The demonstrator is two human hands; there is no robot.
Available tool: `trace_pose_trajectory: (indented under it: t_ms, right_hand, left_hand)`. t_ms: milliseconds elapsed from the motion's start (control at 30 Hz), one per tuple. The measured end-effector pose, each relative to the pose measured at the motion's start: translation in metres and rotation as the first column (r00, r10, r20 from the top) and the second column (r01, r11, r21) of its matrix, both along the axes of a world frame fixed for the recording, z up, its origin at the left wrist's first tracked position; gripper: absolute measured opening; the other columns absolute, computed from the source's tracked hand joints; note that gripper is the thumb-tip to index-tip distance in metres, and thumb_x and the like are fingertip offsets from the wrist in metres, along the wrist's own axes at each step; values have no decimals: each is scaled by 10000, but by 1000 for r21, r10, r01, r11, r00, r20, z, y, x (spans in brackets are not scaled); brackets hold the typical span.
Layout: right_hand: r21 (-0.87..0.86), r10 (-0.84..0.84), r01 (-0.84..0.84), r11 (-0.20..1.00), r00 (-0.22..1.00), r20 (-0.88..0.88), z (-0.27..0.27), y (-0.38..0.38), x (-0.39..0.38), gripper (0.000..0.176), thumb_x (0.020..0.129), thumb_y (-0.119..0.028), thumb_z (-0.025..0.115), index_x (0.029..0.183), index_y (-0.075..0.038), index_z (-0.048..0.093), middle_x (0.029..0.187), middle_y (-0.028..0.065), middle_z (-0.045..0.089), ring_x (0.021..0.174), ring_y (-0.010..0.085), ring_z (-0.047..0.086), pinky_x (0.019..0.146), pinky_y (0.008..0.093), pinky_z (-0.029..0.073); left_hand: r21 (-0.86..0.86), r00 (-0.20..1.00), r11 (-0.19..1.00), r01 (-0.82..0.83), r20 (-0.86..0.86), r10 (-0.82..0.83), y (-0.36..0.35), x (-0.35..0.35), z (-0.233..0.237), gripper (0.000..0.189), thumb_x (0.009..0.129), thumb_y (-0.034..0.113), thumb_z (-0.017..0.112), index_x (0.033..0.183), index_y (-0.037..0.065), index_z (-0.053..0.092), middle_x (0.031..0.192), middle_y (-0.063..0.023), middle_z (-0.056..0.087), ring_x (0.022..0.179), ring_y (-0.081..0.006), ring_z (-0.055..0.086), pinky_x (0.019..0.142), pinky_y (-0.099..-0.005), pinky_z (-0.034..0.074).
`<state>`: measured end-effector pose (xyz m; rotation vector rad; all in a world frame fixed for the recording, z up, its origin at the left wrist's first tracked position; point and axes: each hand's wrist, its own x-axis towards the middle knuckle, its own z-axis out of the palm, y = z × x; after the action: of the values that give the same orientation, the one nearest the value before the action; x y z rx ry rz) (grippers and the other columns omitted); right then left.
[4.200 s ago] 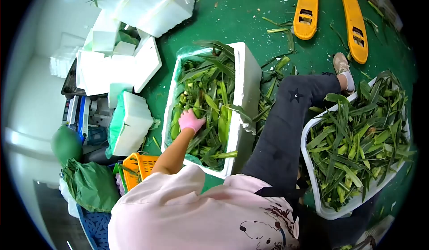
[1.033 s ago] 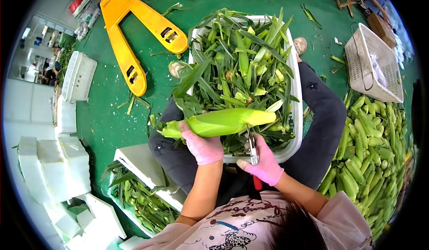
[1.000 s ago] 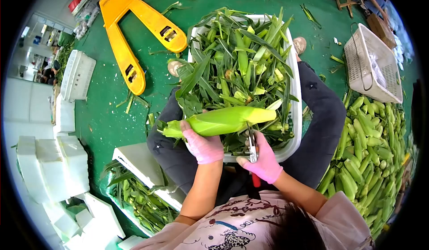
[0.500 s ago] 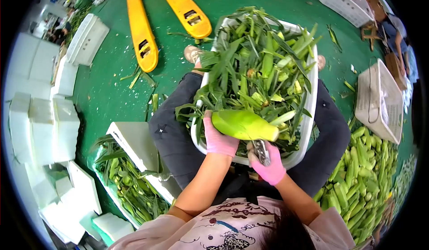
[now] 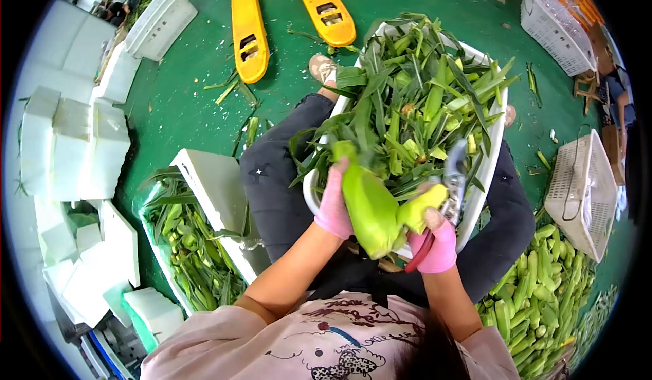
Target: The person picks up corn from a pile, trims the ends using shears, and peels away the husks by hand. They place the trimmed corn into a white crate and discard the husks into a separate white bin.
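A green ear of corn (image 5: 367, 207) in its husk is slanted over the near edge of the white basket (image 5: 499, 118), its lower end towards my body. My left hand (image 5: 335, 202), in a pink glove with bare fingertips, is closed round its upper left side. In my right hand (image 5: 439, 244), also pink-gloved, I hold pruning shears (image 5: 455, 176) with a red handle, the metal blades pointing away from me. A yellow-green husk piece (image 5: 424, 207) is pinched by my right thumb beside the shears, close against the ear. Cut leaves and husks (image 5: 407, 101) heap the basket between my legs.
Trimmed corn ears (image 5: 536, 298) are piled on the right, beside a white crate (image 5: 577, 193). On the left, a foam box (image 5: 217, 196) stands by more leafy corn (image 5: 197, 264). Yellow pallet-jack forks (image 5: 251, 57) lie ahead on the green floor. A person (image 5: 621, 101) is at far right.
The ear has swung from level to steeply slanted. My right hand has turned the shears from beneath it to point away, and a yellow-green husk piece now shows there. The view has shifted.
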<state>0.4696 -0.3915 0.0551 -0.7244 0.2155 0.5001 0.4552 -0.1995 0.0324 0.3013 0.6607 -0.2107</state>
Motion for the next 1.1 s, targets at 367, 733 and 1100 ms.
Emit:
trace_pose_trajectory:
  t_ms: [367,733,1100]
  right_hand:
    - [56,-386,382,923,915,121,2,-67,96,314,908,-174,650,1162,-8,568,947,62,648,898,208,622,881,345,507]
    - [-543,250,-53,838,922,296,13,-23,-5,602,760,-237,841,1215,-2,524,1079,76,626,964,157,591,881,315,493]
    - [99,-108,114,988,992,-67,6,-96,-63,616,906,-323,662,1415,-42,458,1247,92,615,1107,177,599,964,346,489]
  left_hand:
    - [168,927,974,155,316,-202,31,-41,19,858,801,490,734,1521,237,339,1195,-108,560,976,-268,594,745,-413,580]
    - [596,856,803,8,411,-314,-16,-8,45,549,977,642,427,1162,135,530,962,-99,579,999,-303,568,947,-442,449]
    - [1,824,989,148,553,-124,-136,73,43,239,1065,282,444,913,108,503,677,47,426,565,-74,399,484,-222,358]
